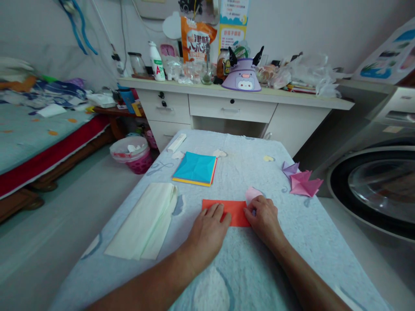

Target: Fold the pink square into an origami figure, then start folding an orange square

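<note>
A folded red-orange paper sheet (232, 206) lies flat on the pale blue cloth of the table (246, 268). My left hand (209, 229) rests flat on its left part, fingers stretched out. At the paper's right edge my right hand (264, 218) presses down with its fingers curled and pinched together. A small pink paper piece (251, 193) peeks out just beyond my right hand.
A stack of coloured paper squares, blue on top (196, 168), lies farther back. Folded cream cloth (145, 220) is at the left, pink and purple folded paper shapes (303, 181) at the right. A cluttered desk (236, 103), a bin (131, 153), a bed (35, 129) and a washing machine (376, 185) surround the table.
</note>
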`<move>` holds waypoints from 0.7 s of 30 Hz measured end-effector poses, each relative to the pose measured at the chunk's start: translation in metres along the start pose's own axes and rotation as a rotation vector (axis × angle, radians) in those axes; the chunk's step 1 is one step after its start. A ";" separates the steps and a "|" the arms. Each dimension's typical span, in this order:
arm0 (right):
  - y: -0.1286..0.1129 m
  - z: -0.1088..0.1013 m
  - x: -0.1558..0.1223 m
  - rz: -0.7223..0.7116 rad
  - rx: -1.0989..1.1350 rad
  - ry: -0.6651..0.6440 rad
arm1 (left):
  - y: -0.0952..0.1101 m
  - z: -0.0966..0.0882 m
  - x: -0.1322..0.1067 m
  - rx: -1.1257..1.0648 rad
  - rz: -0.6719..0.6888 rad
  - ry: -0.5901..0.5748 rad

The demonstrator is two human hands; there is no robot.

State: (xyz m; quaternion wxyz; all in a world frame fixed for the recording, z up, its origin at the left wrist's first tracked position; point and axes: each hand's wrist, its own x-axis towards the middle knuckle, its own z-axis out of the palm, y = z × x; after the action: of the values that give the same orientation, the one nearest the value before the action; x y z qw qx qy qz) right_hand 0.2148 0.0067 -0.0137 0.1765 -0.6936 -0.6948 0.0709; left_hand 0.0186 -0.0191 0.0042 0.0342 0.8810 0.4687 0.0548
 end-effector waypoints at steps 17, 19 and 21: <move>0.006 0.003 0.000 -0.061 -0.012 0.035 | 0.010 -0.007 -0.004 0.030 -0.207 -0.026; 0.007 0.003 0.000 -0.065 -0.015 0.037 | 0.008 -0.008 -0.005 0.029 -0.192 -0.050; 0.007 0.004 0.000 -0.066 -0.018 0.038 | 0.000 -0.011 -0.007 0.004 -0.176 -0.060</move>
State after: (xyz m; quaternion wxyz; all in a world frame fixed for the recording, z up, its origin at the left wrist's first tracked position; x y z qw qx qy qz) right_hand 0.2200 0.0075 -0.0193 0.1858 -0.6732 -0.7143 0.0457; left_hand 0.0131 -0.0248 0.0145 0.0509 0.8376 0.5433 0.0242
